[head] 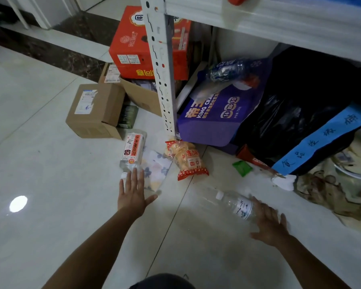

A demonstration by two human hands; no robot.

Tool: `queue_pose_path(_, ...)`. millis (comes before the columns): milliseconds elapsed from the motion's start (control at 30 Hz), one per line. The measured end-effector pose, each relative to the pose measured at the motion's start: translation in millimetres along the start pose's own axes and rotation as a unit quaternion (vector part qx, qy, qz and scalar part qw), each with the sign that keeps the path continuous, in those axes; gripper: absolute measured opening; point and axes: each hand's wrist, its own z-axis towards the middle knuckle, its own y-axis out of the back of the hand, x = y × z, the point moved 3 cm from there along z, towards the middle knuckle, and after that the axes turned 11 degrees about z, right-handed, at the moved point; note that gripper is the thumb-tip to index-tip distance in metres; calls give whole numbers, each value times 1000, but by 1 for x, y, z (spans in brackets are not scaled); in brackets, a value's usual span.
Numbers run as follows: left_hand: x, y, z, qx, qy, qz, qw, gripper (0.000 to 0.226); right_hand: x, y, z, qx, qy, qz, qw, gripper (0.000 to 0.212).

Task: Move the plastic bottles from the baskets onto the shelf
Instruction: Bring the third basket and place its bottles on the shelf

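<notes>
Trouble here starts with round containers on a glossy surface. The red-labelled bottle (132,151) lies on its side on the tiled floor (50,184), cap toward us, partly on a patterned sheet (156,172). Our left hand (131,192) reaches it with straight, spread fingers whose tips touch the neck and curl round nothing. The clear bottle (237,205) lies on the tiles to the right, cap pointing left. Our right hand (269,224) is splayed at its base, fingertips against it, also open; that hand is blurred, so we cannot tell how firm the contact is.

We judge the main risk to be a push instead of a grasp. Flat fingers on a light, seemingly empty bottle could send it rolling, the left one toward the cardboard boxes (92,113), the right one toward the snack packet (188,161). We see no basket in view.

A third, blue-labelled bottle (231,69) rests slanted on the purple bag (213,113) under the shelf (258,19), and it is blurred. On that sloping bag it could slide down between the bag and the shelf post (161,80). Working both hands at once splits our attention, and the low shelf edge sits close above where we would lift.
</notes>
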Motion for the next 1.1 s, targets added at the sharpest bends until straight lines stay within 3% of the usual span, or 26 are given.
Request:
queue_pose_path(100, 5, -6, -3, 13, -3, 10, 1000, 107, 7, -1, 3, -44, 6, -34, 998, 98)
queue_pose_path(233, 8, -11, 1, 22, 1, -3, 1000, 109, 27, -8, 7, -50, 31, -103, 993, 88)
queue_pose_path(467, 20, 2, 0, -18, -38, 40, 998, 106, 40, -12, 11, -55, 25, -102, 993, 88)
queue_pose_path(633, 65, 16, 18, -19, 29, 50, 998, 92, 41, -16, 15, -45, 10, -79, 996, 87)
queue_pose_path(767, 69, 8, 35, -6, 56, 15, 998, 90, 70, -24, 14, -54, 17, -93, 994, 84)
queue_pose_path(967, 47, 17, 62, -22, 61, -52, 997, 80, 154, -36, 34, 0, 153, -133, 979, 66)
queue_pose_path(1100, 42, 11, 74, 29, 105, -141, 984, 92, 176, -39, 43, 2, 162, -134, 978, 61)
